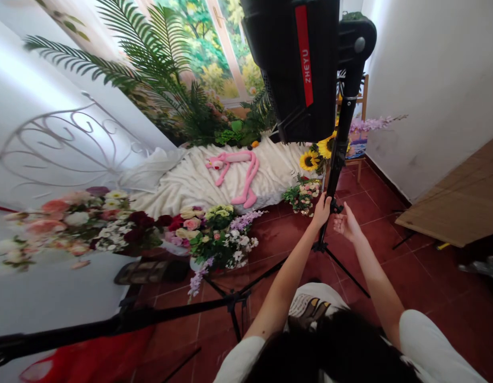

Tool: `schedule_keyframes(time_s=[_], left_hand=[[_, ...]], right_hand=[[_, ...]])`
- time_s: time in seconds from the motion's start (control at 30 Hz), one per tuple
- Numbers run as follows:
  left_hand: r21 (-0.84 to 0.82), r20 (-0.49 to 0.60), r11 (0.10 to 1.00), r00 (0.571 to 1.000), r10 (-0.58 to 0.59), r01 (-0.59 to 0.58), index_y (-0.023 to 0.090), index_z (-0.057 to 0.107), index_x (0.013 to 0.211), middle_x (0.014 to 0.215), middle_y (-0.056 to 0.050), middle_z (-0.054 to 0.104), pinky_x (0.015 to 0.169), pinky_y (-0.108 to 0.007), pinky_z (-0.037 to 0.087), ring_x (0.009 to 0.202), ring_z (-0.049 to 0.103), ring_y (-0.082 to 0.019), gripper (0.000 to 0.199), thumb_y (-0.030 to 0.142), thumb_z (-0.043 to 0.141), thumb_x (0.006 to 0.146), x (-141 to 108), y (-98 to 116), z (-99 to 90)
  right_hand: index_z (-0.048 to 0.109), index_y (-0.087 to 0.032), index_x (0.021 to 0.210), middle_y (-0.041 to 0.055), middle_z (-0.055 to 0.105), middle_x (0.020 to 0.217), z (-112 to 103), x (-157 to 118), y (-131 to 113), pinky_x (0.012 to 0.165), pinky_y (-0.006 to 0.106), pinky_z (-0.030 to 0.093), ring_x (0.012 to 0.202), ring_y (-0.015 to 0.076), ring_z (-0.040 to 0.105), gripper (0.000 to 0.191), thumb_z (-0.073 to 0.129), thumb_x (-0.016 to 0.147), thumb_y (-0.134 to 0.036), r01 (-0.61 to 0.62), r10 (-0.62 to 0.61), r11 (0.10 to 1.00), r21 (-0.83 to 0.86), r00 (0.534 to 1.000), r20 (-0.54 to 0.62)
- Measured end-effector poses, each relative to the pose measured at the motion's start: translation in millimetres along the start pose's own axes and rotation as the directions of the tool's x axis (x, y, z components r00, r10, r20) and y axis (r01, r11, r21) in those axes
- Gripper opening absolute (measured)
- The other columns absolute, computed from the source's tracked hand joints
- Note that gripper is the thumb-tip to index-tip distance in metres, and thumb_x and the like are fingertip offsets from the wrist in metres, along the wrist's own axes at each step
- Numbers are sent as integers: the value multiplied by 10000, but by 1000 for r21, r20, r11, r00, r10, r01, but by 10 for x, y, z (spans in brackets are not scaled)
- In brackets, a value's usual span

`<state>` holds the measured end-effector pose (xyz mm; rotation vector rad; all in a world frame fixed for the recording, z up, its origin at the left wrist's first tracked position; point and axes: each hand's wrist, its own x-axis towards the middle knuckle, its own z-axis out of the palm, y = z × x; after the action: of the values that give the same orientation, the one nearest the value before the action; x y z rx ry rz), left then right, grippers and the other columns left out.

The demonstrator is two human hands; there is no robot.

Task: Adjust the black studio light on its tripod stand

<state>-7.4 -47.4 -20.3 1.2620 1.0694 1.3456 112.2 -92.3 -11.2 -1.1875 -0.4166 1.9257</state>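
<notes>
A black light stand (342, 143) rises in front of me, carrying a large black studio light (286, 69) with a red stripe lettered ZHEYU. My left hand (321, 211) is wrapped round the stand's pole at about mid-height. Beside a small black clamp knob (336, 208) on that pole is my right hand (348, 223), palm turned up. Its thumb and loosely bent fingers are apart, and nothing shows between them. Whether a fingertip touches the knob I cannot tell. The stand's legs (348, 272) spread over the red tiled floor.
A second black stand (166, 314) slants across the lower left. Artificial flowers (214, 234) line the front of a cream-draped platform (178, 170), where a pink plush toy (246, 159) lies. Sunflowers (310, 159) and an easel (365, 106) are behind the pole; a brown board (457, 197) leans right.
</notes>
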Motion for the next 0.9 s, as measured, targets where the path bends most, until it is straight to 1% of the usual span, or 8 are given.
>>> schedule_keyframes(time_s=[0.13,0.2,0.3,0.5,0.67,0.73,0.83,0.9], left_hand=[[6,7,999,999,38,-38,174,605,1024,892,-55,654,847,-301,516,827,611,-161,542,676,462,879,20,-61,0],[20,13,998,999,51,-52,174,601,1028,897,-50,654,841,-292,509,813,603,-151,546,678,447,885,29,-86,-3],[28,6,998,999,50,-51,171,608,1033,922,-57,667,853,-286,505,838,612,-151,542,669,444,891,41,-109,0],[14,-46,997,996,77,-76,166,616,1052,906,-61,660,807,-288,508,803,595,-154,613,720,436,860,72,-201,35],[36,-73,997,994,75,-72,174,622,1056,898,-52,661,825,-291,502,817,595,-156,627,735,434,850,85,-264,48],[43,-74,996,994,81,-78,174,618,1061,897,-55,664,839,-295,501,825,600,-159,641,745,417,849,76,-252,49],[44,-70,995,994,88,-85,170,614,1048,885,-62,670,843,-303,504,821,608,-164,656,756,400,847,55,-202,53],[38,-66,996,995,81,-78,171,614,1030,891,-69,675,848,-311,508,830,615,-171,648,755,401,848,43,-163,57]], right_hand=[[568,-180,716,-13,577,518,89,-102,-109,454,184,511,410,81,529,436,485,950,-539,-71,49,972,223,994,101],[567,-183,729,-33,559,514,107,-129,-139,472,164,504,425,69,515,347,563,927,-468,-119,68,938,325,984,164],[534,-194,698,-55,534,504,132,-147,-159,463,145,479,422,55,471,280,649,879,-375,-148,57,905,399,971,231],[350,-225,607,-83,400,454,191,-139,-174,400,113,409,404,46,406,389,619,886,-266,-189,49,826,530,963,266],[274,-237,621,-85,345,483,167,-122,-198,376,113,375,411,50,386,420,602,884,-239,-218,49,850,479,939,341],[263,-236,623,-87,335,487,176,-103,-196,368,110,364,398,43,365,420,592,884,-222,-194,43,863,467,948,315],[283,-231,621,-96,300,460,219,-70,-173,339,113,326,362,41,308,384,562,878,-173,-92,-1,883,460,980,198],[315,-228,623,-98,295,443,242,-57,-151,328,119,309,350,43,288,348,542,874,-146,-28,-39,888,459,990,136]])
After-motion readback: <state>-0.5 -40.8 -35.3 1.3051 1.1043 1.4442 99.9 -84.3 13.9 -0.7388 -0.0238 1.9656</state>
